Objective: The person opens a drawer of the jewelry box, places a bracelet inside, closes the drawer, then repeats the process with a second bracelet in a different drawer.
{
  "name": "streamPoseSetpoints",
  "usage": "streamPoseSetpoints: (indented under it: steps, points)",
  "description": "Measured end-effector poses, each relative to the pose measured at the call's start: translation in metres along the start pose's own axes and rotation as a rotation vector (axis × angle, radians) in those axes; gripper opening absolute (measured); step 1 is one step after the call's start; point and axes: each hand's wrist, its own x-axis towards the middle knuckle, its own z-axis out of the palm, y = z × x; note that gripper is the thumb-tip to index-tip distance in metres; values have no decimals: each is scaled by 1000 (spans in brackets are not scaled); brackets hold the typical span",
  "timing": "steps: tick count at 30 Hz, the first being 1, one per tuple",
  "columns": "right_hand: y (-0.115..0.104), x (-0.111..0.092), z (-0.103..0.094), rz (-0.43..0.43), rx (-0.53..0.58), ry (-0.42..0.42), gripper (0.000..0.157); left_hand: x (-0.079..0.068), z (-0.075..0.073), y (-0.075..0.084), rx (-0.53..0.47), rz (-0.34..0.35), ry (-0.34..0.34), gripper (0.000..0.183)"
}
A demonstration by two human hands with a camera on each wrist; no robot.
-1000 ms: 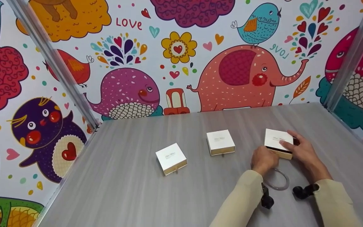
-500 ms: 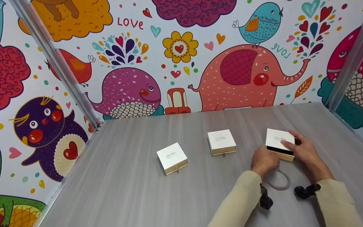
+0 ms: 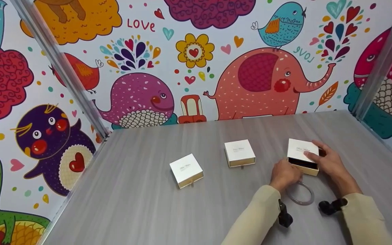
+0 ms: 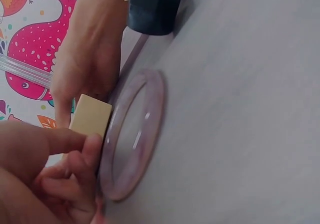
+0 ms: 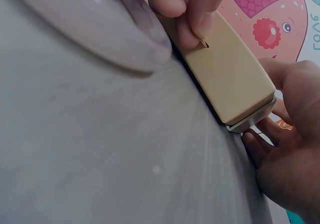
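Now left hand (image 3: 284,174) fingers pinch the drawer (image 3: 304,165) tab (interior unseen), right hand (image 3: 330,164) gripping its white sleeve (image 3: 301,150)

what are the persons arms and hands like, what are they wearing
Both arms are in long cream-beige sleeves reaching the wrists. Each wrist carries a small black camera unit: one under the left wrist, one by the right wrist. The left hand and right hand are bare: no gloves; no rings or watch visible.
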Motion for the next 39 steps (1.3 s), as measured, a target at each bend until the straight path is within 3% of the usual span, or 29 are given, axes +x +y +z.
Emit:
streamPoseSetpoints:
  steps: [16,22,31,39]
  points:
    - [2,1,1,-51,-45,17,85,-5,1,-3,-105,-69,-35,24]
    - [2,0,1,-42,-30,11,87,-7,1,-3,-93,-104,-32,26]
    - [3,1,-1,-36,-21,9,87,-11,1,-2,-62,-97,-16,28]
    - [0,0,-1,-53,-25,-10,86,-13,-1,-4,-167,-81,-35,26]
